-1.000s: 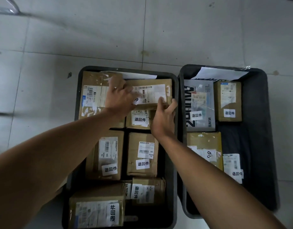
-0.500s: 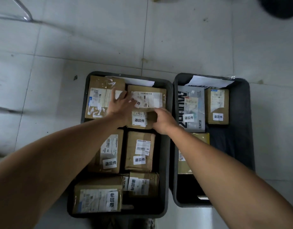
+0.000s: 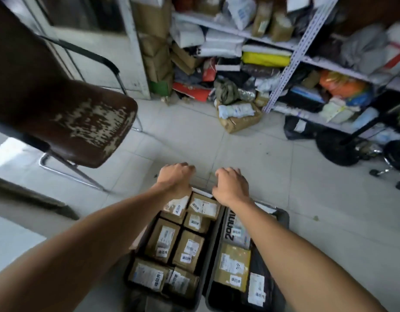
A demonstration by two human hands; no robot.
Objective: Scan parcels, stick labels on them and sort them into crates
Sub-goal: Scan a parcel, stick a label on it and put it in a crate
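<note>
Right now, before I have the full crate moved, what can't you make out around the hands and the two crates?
- Head view: fingers of left hand and right hand curl away over the left crate's far edge; a grip on the rim cannot be confirmed.
- Near ends of left crate and right crate are cut off by the bottom edge.
- Parcel labels are too small and blurred to read.
- The right forearm hides part of the right crate.

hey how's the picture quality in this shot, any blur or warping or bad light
Head view: dim and soft overall; wide-angle warping bends the shelving and chair toward the edges; the labels on the parcels in the left crate smear unreadable; both forearms bulge large near the bottom corners.
</note>
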